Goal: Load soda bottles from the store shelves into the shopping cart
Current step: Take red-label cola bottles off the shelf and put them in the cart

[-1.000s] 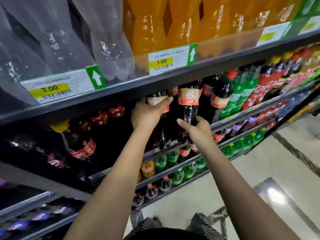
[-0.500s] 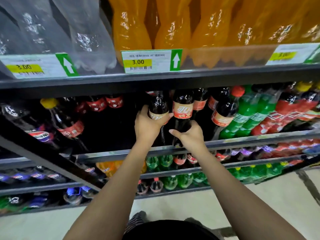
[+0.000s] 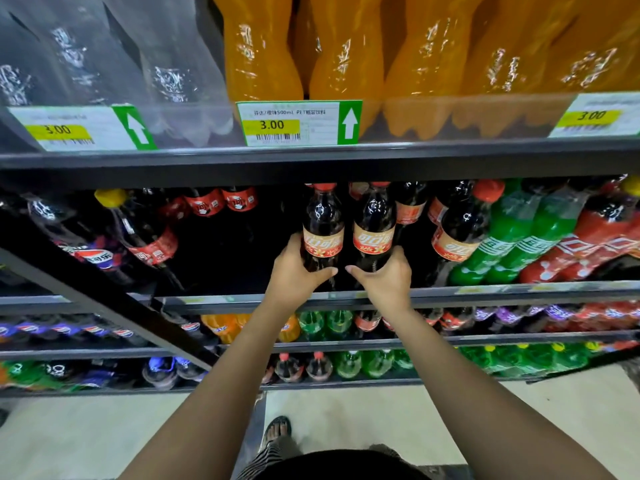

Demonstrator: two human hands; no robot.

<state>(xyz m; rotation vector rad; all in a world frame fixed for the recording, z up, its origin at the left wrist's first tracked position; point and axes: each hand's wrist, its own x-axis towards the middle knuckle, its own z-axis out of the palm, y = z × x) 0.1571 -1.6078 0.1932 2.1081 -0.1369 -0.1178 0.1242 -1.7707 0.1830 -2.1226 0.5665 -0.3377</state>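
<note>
just under the price tag (image 3: 299, 123), the left hand (image 3: 294, 275) and right hand (image 3: 386, 280) each grip a dark cola bottle: left bottle (image 3: 322, 225), right bottle (image 3: 374, 223), red caps, red labels.

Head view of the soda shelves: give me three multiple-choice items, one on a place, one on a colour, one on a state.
1. The middle price tag hangs:
A. below the orange bottles
B. below green bottles
C. on the floor

2. The caps of the left cola bottle and the right cola bottle are:
A. yellow
B. red
C. green

3. The left hand and the right hand:
A. both lie open
B. share one bottle
C. each grip one cola bottle

Key:
1 A, orange bottles stand right above the tag.
2 B, both caps show red.
3 C, each hand's fingers curl round a separate bottle.
</note>
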